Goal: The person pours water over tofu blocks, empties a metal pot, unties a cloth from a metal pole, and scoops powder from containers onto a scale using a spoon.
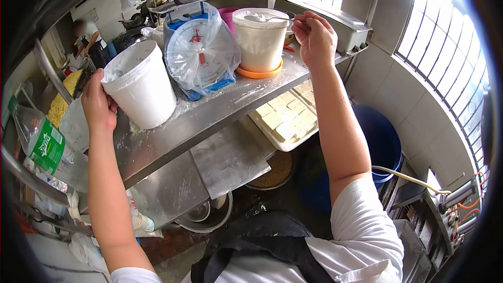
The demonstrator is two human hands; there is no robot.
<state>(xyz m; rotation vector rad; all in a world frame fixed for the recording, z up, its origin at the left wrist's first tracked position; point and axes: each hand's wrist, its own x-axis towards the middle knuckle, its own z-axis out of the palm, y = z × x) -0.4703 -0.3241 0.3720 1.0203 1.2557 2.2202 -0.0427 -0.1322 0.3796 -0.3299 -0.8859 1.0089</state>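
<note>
My left hand (pixel 99 102) grips the rim of a white plastic bucket (pixel 144 91), which tilts on the steel shelf; powdery residue coats its inside wall. In my right hand (pixel 316 36) is the handle of a metal spoon (pixel 275 19). The spoon's bowl lies at the mouth of a second tub (pixel 258 44), with white powder in it. That tub stands on an orange lid (pixel 260 71). Between the two containers is a blue dial scale (pixel 201 52) wrapped in clear plastic. White powder is scattered on the shelf around the bucket and scale.
Below the shelf sits a tray of pale square blocks (pixel 285 115). A green-labelled plastic bottle (pixel 48 147) is at the left. A large blue barrel (pixel 377 141) stands at the right. Metal bowls (pixel 209 212) are underneath. Another person (pixel 91 42) is in the background.
</note>
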